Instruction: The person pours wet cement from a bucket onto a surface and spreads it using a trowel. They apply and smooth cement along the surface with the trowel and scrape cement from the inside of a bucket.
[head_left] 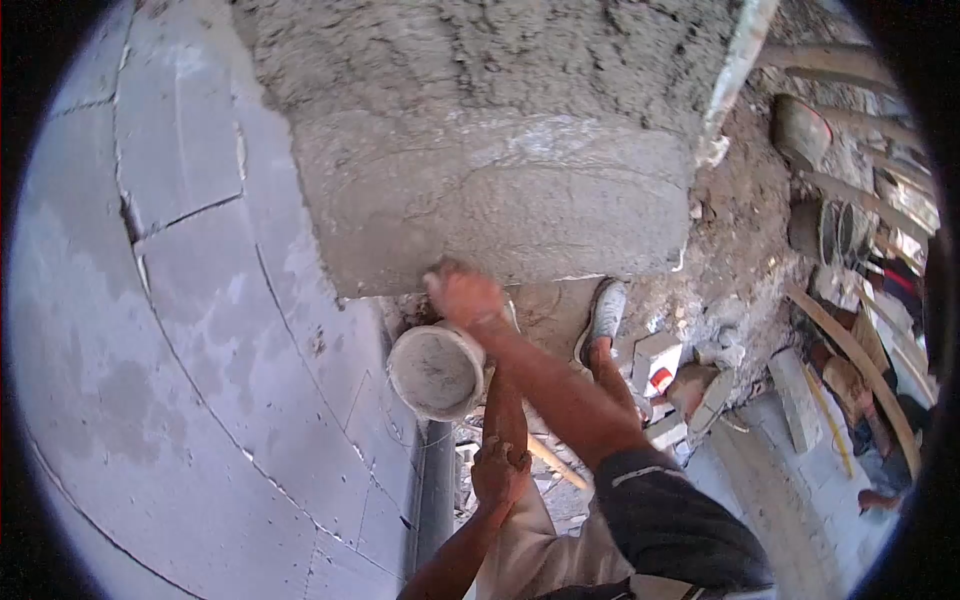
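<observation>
Beside the lower edge of a mortar-coated wall face is my right hand. Its fingers are curled and a little blurred, and whatever they hold is hidden. Just below this hand stands a round bucket with grey mortar residue inside. My left hand is bent around my own leg near the knee. The coating is smooth along its lower band and rough farther up.
A pale block wall with open joints fills the left side. At right lie buckets, wooden boards, a concrete block and rubble. Part of another person shows at far right. My shoe stands near the coated face.
</observation>
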